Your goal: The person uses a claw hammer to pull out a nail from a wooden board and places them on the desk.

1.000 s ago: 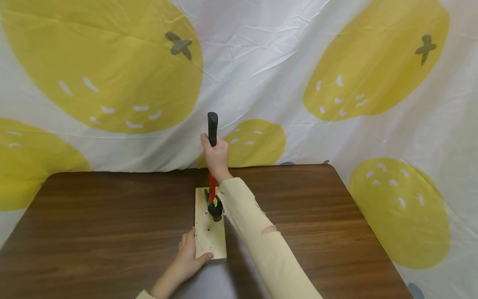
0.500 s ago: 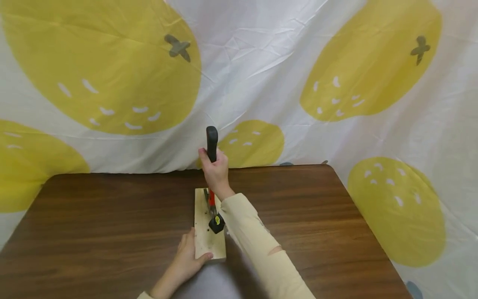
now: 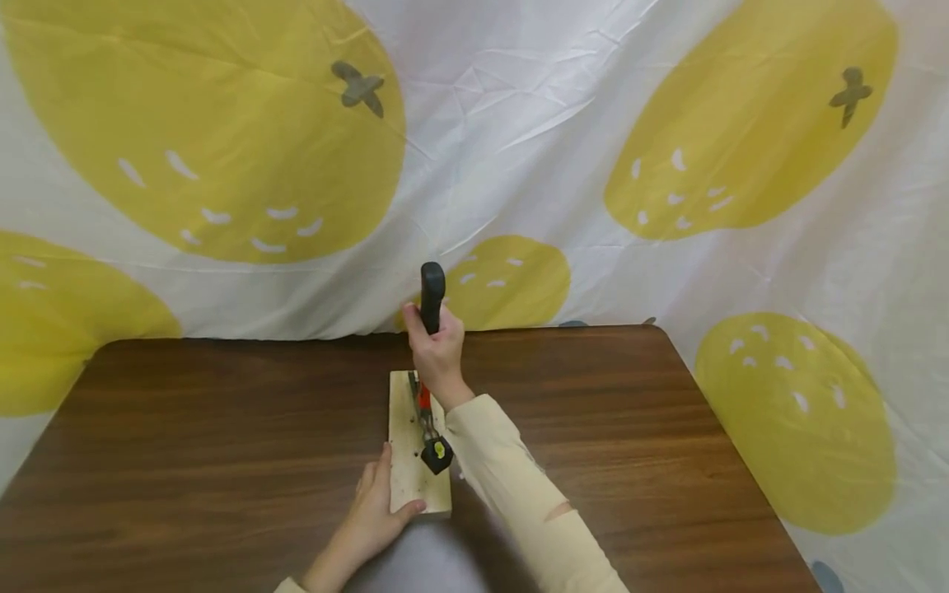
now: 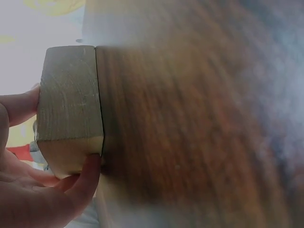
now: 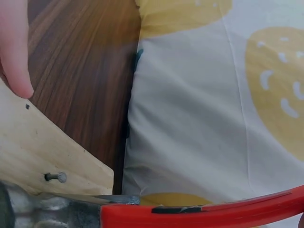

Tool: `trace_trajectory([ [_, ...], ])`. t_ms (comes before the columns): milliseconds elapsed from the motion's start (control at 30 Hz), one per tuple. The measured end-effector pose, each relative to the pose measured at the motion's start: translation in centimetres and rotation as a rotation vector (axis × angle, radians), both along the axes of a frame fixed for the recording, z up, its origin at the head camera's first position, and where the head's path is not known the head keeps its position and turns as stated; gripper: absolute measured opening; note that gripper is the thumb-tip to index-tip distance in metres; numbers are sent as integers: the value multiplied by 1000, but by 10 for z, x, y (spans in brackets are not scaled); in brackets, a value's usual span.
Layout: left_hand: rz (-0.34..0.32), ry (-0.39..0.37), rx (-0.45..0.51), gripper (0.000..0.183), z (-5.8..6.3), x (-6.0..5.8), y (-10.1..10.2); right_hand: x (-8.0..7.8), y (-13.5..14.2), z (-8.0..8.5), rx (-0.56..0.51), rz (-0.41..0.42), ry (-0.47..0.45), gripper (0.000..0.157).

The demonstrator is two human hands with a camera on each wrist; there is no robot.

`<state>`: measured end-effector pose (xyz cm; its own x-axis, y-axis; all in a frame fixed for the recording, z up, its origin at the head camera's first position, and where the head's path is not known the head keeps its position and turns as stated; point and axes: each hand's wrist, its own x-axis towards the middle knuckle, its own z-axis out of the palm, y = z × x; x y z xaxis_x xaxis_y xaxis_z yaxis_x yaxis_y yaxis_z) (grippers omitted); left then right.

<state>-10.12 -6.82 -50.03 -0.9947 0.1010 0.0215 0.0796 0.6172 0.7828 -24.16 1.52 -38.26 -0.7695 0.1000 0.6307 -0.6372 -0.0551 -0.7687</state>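
Observation:
A pale wooden block lies lengthwise on the table, with several small dark marks on its top. At its near left corner my left hand grips it, fingers along the left side and thumb at the near end. My right hand holds a claw hammer by its black grip, the handle's end raised. Its black-and-metal head is low over the block's right side; whether it touches is hard to tell. In the right wrist view, a nail sticks out of the wood close beside the hammer's red shaft.
The dark wood-grain table extends to both sides of the block. Behind it hangs a white cloth printed with yellow fruit, meeting the table's far edge. A pale reflection lies on the table nearest me.
The hammer and my right hand have come lower and nearer to me, the hammer's head sliding toward the block's near right side. My left hand stays on the block.

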Motion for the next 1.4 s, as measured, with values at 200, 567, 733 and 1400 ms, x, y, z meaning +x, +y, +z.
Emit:
trace_trajectory([
  [200,7,18,-13,90,1,0,1,3,2,-4,-5,32,51,16],
  [567,-1,39,-12,91,-1,1,4,13,10,-5,37,-26,180,38],
  [733,-11,43,-15,90,0,-1,1,30,17,-7,-63,32,325,43],
  [1400,-58,50,-117,86,8,-10,-5,-16,87,-145,-420,392,385,21],
])
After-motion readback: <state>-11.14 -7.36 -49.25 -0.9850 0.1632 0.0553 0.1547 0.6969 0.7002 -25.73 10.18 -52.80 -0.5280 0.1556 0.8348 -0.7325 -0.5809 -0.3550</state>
